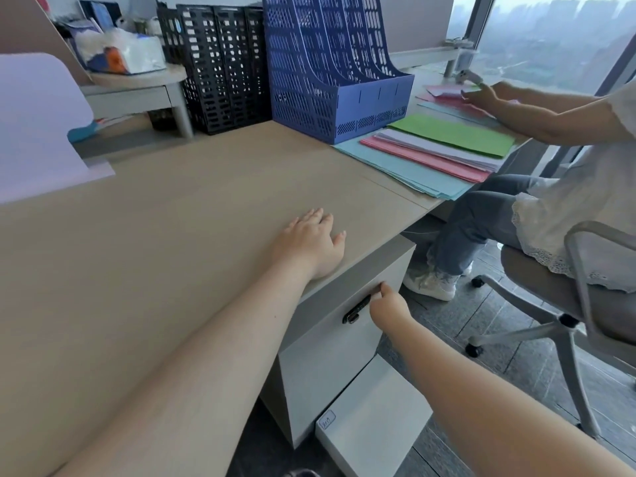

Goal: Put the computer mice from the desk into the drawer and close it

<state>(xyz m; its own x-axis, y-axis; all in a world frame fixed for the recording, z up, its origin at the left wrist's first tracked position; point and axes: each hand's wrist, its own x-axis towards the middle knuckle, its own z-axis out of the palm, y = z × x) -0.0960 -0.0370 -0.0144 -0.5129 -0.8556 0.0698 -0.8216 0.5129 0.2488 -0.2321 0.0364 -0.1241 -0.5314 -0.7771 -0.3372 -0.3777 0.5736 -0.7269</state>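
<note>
The left hand [311,241] lies flat on the desk [165,235], palm down, fingers spread and pointing away from the body, the heel of the palm at the desk's front edge. Its grip is released and grasps nothing. The left forearm stretches long and nearly straight from the lower left across the desk top.

The right hand [387,304] reaches below the desk edge to the drawer [344,325] front, the arm coming in from the lower right. Its fingers curl toward the top of the drawer front, just beside the dark handle [356,309], the fingertips touching the front's upper edge. Whether this grip is clenched on anything cannot be told, as the fingers are partly hidden behind the hand. The drawer front sits flush with the grey cabinet under the desk, so it looks closed. No mice show on the desk, and the drawer's inside is hidden.

A white box [371,418] lies on the floor, just beside the cabinet's lower corner.

At the back of the desk stand a blue file rack [330,63] and black file racks [220,63], side by side. To the right of the blue rack lies a fanned pile of coloured paper [430,149], green on top. A second person [568,160] sits on a chair [557,294] at the right, one hand on pink sheets farther back.
</note>
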